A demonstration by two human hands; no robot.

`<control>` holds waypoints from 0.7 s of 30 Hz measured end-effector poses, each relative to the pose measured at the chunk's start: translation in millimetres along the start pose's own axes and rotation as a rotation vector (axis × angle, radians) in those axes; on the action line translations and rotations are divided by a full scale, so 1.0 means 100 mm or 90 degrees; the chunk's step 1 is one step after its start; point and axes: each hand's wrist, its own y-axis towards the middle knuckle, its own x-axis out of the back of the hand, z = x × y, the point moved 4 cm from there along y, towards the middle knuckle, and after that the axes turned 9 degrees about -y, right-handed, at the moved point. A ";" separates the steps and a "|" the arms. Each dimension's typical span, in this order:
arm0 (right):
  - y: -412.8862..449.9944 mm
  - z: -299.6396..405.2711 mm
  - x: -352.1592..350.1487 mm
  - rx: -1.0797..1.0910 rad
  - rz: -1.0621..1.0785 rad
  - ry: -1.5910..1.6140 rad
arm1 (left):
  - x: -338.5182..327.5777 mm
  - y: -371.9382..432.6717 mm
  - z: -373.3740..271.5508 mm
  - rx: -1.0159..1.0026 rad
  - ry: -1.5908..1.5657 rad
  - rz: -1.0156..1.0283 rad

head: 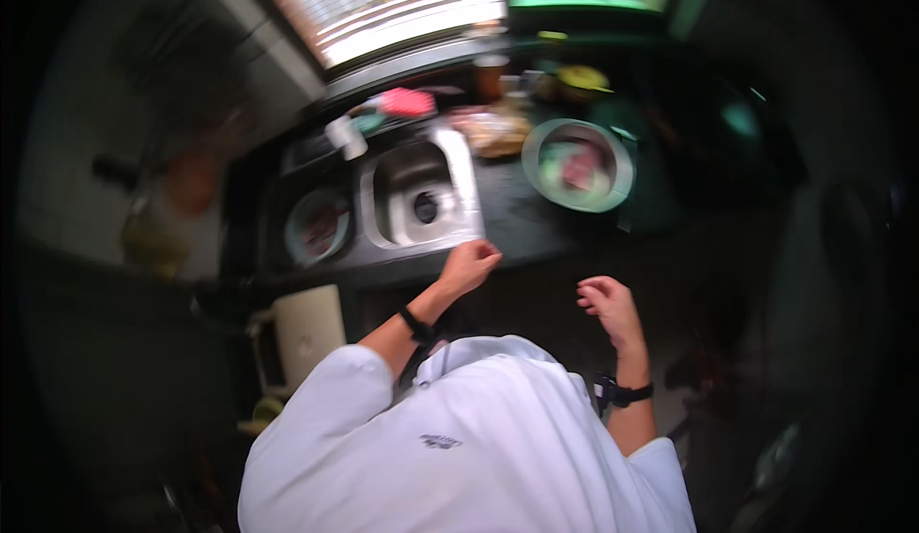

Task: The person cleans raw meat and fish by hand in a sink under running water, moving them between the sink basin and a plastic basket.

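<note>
My left hand hovers by the front edge of the dark counter, just below the steel sink, its fingers curled and nothing visible in them. To the right, my right hand hangs in front of the counter with loosely bent fingers and nothing seen in it. A large round basin with blurred reddish and pale contents stands on the counter right of the sink. Left of the sink sits a smaller bowl with reddish contents. The sink's round drain shows dark.
Behind the sink lie a pink item and a white item, both blurred. A plastic bag, a brown jar and a yellow-topped container stand near the window. A cream-coloured panel stands lower left.
</note>
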 end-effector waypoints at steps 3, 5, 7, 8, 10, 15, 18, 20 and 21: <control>-0.40 -0.42 0.60 -0.013 -0.074 0.017 | -0.83 0.00 -0.06 -0.017 -0.090 0.141; -0.62 -0.84 1.24 0.004 -0.134 0.026 | -1.65 0.04 -0.34 -0.061 -0.134 0.202; -1.09 -1.15 1.74 -0.015 -0.217 0.064 | -2.42 0.00 -0.72 -0.088 -0.064 0.283; -1.33 -1.29 1.96 -0.017 -0.259 0.092 | -2.81 -0.02 -0.86 -0.097 -0.060 0.318; -1.83 -1.58 2.29 -0.053 -0.340 0.132 | -3.48 -0.10 -1.18 -0.147 0.043 0.379; -2.85 -2.31 2.90 -0.133 -0.551 0.234 | -5.40 -0.10 -1.96 -0.467 0.225 0.504; -3.26 -2.67 3.05 -0.197 -0.639 0.306 | -6.55 0.13 -2.20 -0.521 0.341 0.542; -3.51 -2.90 3.13 -0.212 -0.687 0.337 | -7.22 0.15 -2.46 -0.530 0.365 0.545; -3.65 -3.00 3.14 -0.222 -0.728 0.361 | -7.54 0.14 -2.57 -0.527 0.378 0.528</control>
